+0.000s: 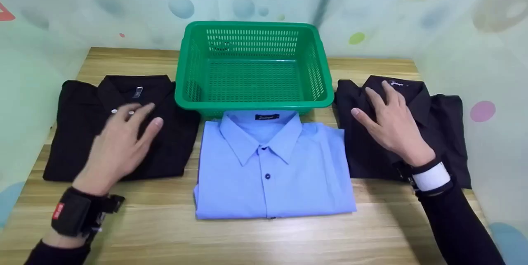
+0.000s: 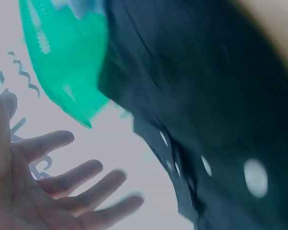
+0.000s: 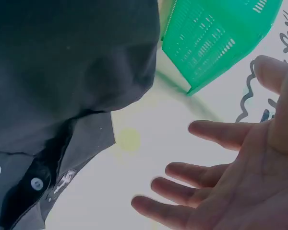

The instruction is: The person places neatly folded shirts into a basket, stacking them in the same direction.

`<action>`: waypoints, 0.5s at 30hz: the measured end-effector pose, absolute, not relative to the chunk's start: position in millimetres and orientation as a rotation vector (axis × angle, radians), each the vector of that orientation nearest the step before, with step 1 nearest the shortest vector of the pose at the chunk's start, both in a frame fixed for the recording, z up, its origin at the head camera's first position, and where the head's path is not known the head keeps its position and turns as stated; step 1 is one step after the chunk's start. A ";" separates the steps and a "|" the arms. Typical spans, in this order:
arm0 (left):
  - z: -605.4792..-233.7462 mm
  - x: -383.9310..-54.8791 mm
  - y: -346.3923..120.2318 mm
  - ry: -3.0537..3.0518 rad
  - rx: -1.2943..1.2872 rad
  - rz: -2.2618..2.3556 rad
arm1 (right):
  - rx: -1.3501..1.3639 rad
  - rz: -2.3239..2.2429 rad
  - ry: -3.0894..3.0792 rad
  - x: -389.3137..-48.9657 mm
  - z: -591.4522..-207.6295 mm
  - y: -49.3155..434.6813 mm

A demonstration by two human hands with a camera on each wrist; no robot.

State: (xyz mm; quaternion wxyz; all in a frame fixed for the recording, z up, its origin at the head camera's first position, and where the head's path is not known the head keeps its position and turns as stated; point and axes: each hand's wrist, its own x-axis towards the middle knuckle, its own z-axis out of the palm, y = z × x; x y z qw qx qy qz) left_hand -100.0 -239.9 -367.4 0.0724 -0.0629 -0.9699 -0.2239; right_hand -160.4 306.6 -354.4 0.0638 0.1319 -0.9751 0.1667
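Over the folded black shirt on the left [image 1: 165, 145] hovers my left hand [image 1: 119, 141], fingers spread and slightly blurred; the left wrist view shows a gap between this hand and the cloth. My right hand [image 1: 390, 120] is above a second folded black shirt [image 1: 447, 141], its fingers apart and holding nothing. Between them a folded light blue shirt [image 1: 305, 178] lies flat, collar toward the back and dark buttons down its front. White buttons show on the black shirts in the wrist views.
A green plastic basket [image 1: 253, 106] with slotted walls stands behind the blue shirt, with nothing inside it. Patterned panels [image 1: 136, 17] close off the back and both sides of the wooden table [image 1: 264, 240].
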 end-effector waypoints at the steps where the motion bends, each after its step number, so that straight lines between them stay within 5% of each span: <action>1: -366.2 -96.6 -235.1 -2.926 -0.175 -0.716 | 0.401 0.520 -2.951 -159.2 -354.0 305.0; 15: -382.5 -79.2 -162.1 -2.727 -0.098 -1.373 | 0.231 1.092 -2.973 -141.2 -371.3 284.3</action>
